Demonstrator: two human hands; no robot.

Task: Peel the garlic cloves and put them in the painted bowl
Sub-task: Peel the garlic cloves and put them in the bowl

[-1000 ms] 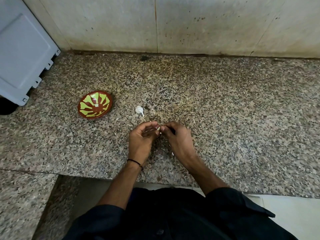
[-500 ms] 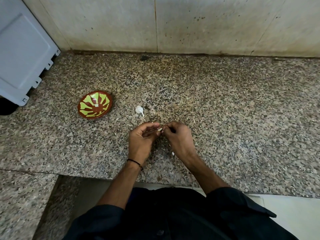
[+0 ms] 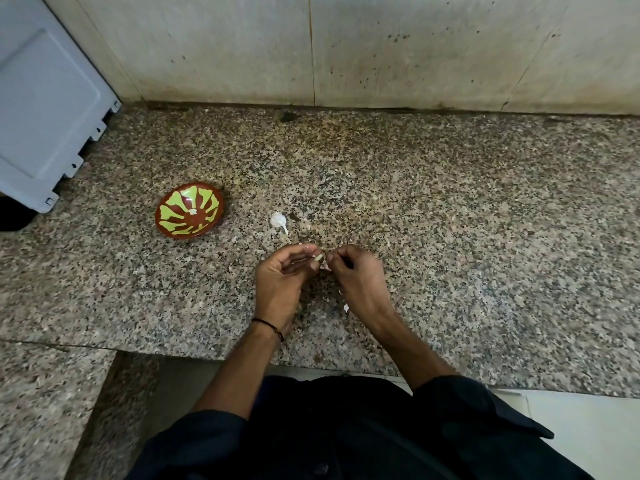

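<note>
A small pale garlic clove (image 3: 318,258) sits between the fingertips of both hands above the granite counter (image 3: 450,237). My left hand (image 3: 282,282) pinches it from the left with curled fingers. My right hand (image 3: 356,278) pinches at its right end, fingers curled. A white piece of garlic with a stem (image 3: 279,220) lies on the counter just beyond the hands. The painted bowl (image 3: 190,210), brown with green leaf shapes, stands to the far left of the hands; a small white bit lies at its centre.
A grey-blue plastic panel (image 3: 45,109) leans at the back left corner. The stained wall (image 3: 346,46) closes the counter's far side. Bits of garlic skin (image 3: 344,308) lie under my right wrist. The counter's front edge runs just below my forearms.
Both hands stay almost in place; the fingertips have shifted slightly on the clove. Bowl and loose garlic piece have not moved.
</note>
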